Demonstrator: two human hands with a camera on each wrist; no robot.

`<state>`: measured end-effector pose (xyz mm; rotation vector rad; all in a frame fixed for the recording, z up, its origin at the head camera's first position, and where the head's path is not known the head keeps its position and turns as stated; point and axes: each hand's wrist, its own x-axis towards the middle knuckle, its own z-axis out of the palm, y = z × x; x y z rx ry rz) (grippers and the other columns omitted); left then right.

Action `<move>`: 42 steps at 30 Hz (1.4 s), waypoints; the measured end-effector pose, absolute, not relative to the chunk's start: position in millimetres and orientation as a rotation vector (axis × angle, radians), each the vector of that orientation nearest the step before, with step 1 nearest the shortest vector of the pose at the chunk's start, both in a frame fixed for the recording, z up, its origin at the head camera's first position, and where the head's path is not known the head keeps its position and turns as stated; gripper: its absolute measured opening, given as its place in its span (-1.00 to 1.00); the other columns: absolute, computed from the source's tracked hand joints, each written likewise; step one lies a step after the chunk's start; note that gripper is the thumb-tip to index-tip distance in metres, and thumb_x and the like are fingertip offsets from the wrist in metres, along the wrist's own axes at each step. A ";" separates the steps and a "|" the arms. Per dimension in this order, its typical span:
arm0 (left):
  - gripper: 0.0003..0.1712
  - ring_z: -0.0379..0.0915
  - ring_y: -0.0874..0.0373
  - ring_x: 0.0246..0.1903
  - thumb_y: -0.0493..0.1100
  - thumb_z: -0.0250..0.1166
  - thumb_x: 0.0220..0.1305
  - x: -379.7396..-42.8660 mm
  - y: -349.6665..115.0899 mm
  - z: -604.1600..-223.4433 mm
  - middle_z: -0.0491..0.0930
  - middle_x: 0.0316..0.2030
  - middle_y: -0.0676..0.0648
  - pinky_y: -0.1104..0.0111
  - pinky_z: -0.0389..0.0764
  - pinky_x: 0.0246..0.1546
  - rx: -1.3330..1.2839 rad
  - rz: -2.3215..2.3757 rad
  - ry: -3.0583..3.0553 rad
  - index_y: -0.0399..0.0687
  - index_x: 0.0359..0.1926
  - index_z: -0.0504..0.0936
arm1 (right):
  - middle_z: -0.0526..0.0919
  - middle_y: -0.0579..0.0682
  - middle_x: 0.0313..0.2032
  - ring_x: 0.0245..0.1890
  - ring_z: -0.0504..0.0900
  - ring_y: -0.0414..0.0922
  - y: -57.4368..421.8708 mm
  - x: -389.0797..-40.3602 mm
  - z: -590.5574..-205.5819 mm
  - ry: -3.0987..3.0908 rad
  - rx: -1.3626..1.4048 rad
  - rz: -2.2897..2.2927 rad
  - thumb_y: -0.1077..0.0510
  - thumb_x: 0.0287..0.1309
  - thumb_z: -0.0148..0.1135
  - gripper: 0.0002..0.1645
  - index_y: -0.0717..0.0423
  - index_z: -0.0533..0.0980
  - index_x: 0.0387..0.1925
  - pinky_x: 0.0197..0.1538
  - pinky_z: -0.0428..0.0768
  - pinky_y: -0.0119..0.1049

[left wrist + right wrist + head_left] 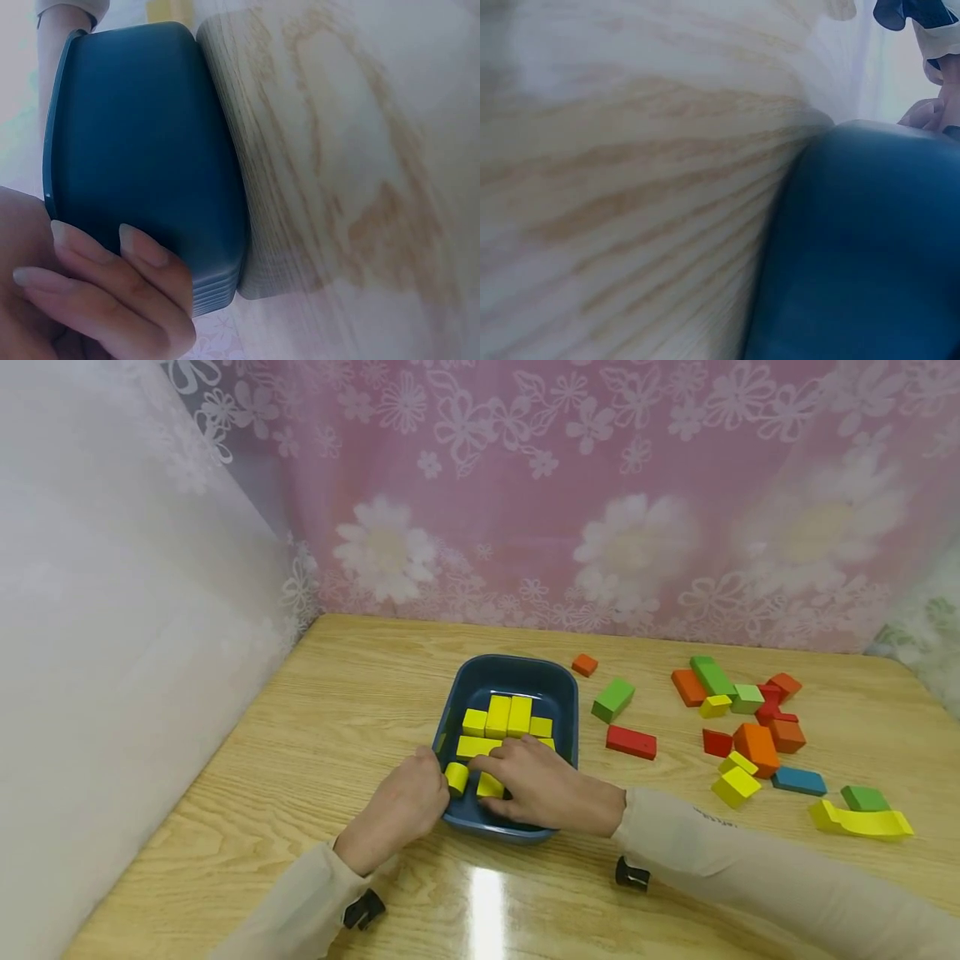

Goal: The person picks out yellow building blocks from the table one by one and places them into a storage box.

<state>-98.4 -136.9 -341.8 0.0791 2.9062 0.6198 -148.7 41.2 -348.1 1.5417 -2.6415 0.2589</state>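
Note:
A dark blue plastic tub (501,837) stands on the wooden table, with several yellow blocks lying inside. My left hand (408,793) grips the tub's left rim; in the left wrist view its curled fingers (112,300) lie against the outer wall. Reaching over the near right side, my right hand (536,783) is inside the tub. Its thumb and index finger hold a small yellow block (490,786) between them, while the other fingers hide part of the blocks behind. A yellow cylinder (457,778) lies by the left wall, close to both hands. The right wrist view shows the tub's outside (870,247), not the right hand.
Right of the tub lie a green block (613,699), a red block (632,742) and a small orange block (585,664). Farther right is a loose group of mixed blocks, with a blue block (799,781) and a yellow curved block (861,821). A flowered curtain (525,527) hangs behind the table.

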 end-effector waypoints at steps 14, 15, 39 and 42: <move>-0.78 0.36 0.09 -0.69 -0.27 -0.04 0.31 -100.7 -137.8 -343.0 0.38 -0.55 -0.18 0.39 0.45 -0.75 0.040 0.627 2.890 -0.46 -0.27 0.35 | 0.67 -0.11 -0.42 -0.39 0.52 -0.18 41.1 -149.8 -348.4 -2.613 1.520 0.335 -0.07 0.06 0.23 -0.59 0.06 0.58 -0.10 -0.11 0.55 -0.11; -0.78 0.36 0.09 -0.69 -0.27 -0.04 0.31 -100.8 -137.9 -343.0 0.39 -0.56 -0.19 0.39 0.45 -0.75 0.039 0.625 2.891 -0.46 -0.27 0.35 | 0.67 -0.11 -0.44 -0.42 0.51 -0.19 41.1 -150.0 -348.8 -2.596 1.515 0.360 -0.07 0.07 0.22 -0.61 0.06 0.59 -0.13 -0.16 0.56 -0.14; -0.81 0.30 0.10 -0.75 -0.35 -0.12 0.29 -99.9 -137.2 -343.9 0.33 -0.61 -0.18 0.44 0.36 -0.83 0.103 0.609 2.905 -0.49 -0.33 0.33 | 0.65 0.09 -0.40 -0.51 0.52 -0.06 263.7 -165.7 -343.5 -2.665 0.842 0.318 0.18 -0.11 0.37 -0.78 0.16 0.61 -0.34 -0.58 0.53 -0.16; -0.80 0.31 0.09 -0.75 -0.34 -0.12 0.29 -100.1 -137.0 -344.0 0.34 -0.60 -0.19 0.43 0.36 -0.82 0.098 0.615 2.905 -0.49 -0.32 0.33 | 0.65 0.10 -0.39 -0.49 0.54 -0.04 289.9 -154.4 -348.6 -2.688 0.753 0.339 0.18 -0.11 0.37 -0.78 0.17 0.60 -0.34 -0.56 0.54 -0.10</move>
